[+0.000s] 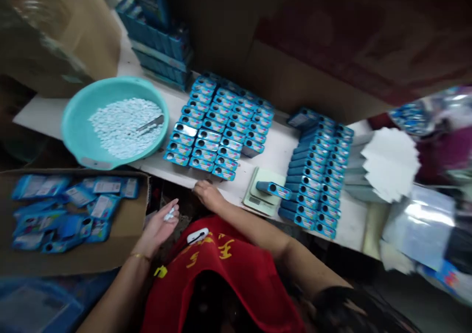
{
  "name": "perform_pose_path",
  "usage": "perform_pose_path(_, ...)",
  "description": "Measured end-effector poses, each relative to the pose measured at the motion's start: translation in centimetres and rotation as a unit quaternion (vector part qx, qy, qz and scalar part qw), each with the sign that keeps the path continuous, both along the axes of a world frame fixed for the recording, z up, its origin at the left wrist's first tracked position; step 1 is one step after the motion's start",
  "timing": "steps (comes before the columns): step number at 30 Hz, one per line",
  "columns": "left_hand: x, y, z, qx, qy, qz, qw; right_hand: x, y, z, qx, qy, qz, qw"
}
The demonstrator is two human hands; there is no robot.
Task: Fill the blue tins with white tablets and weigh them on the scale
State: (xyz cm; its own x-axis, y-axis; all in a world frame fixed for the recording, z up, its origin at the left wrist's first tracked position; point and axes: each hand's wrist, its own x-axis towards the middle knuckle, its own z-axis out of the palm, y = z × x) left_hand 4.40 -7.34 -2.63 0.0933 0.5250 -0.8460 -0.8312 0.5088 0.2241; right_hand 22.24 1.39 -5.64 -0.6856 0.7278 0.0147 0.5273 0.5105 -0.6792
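Note:
My left hand point(159, 228) is cupped palm-up above my lap, closed loosely round a few small white pellets point(169, 214). My right hand point(206, 193) rests at the front edge of the white table point(269, 151), fingers curled, just below the near row of blue tins point(217, 126) standing in tight rows. Whether it holds anything is hidden. A teal basin point(79, 131) at the left holds a heap of the same white pellets point(121, 126) and a metal scoop point(151, 124). A single blue tin point(275, 189) lies on a small scale point(258, 195).
A second block of blue tins point(319, 175) stands at the right. A cardboard box point(121, 225) of flat blue packets sits at the lower left. Stacked white paper sheets point(391, 161), shiny plastic bags point(420, 225) and blue cartons point(158, 47) at the back surround the table.

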Motion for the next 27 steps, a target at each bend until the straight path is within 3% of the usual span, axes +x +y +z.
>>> perform_pose_path(3, 2.0, 0.5, 1.6, -0.032, -0.024, -0.056, 0.998, 8.0, -2.4, 5.0, 0.05, 0.049, -0.139, 0.988)
perform_pose_path(5, 3.6, 1.6, 2.7, -0.044, -0.029, -0.101, 0.993, 13.1, -3.4, 7.5, 0.092, 0.039, -0.257, 0.961)
perform_pose_path(7, 5.3, 3.1, 3.8, -0.036, -0.029, -0.134, 0.99, 17.1, -3.5, 8.5, 0.116, 0.007, -0.321, 0.94)
perform_pose_path(10, 7.8, 5.4, 5.1, -0.007, -0.028, -0.158, 0.987, 20.1, -2.8, 8.3, 0.116, -0.026, -0.342, 0.932)
perform_pose_path(13, 10.3, 6.6, 6.1, 0.014, -0.034, -0.201, 0.979, 19.7, -3.1, 8.7, 0.122, -0.005, -0.362, 0.924)
perform_pose_path(15, 11.8, 6.7, 6.5, 0.024, -0.055, -0.238, 0.969, 17.7, -4.1, 9.7, 0.118, 0.022, -0.334, 0.935)
perform_pose_path(18, 13.4, 6.0, 6.4, 0.023, -0.094, -0.27, 0.958, 13.6, -5.8, 11.1, 0.084, 0.008, -0.165, 0.983)
perform_pose_path(21, 13.9, 4.8, 5.8, 0.001, -0.116, -0.273, 0.955, 10.7, -6.6, 11.2, 0.081, -0.064, -0.078, 0.992)
perform_pose_path(24, 13.9, 3.7, 5.3, -0.028, -0.102, -0.266, 0.958, 10.5, -7.1, 10.4, 0.073, -0.091, -0.053, 0.992)
perform_pose_path(27, 14.1, 3.1, 5.3, -0.05, -0.091, -0.271, 0.957, 11.3, -7.8, 10.0, 0.065, -0.1, -0.071, 0.99)
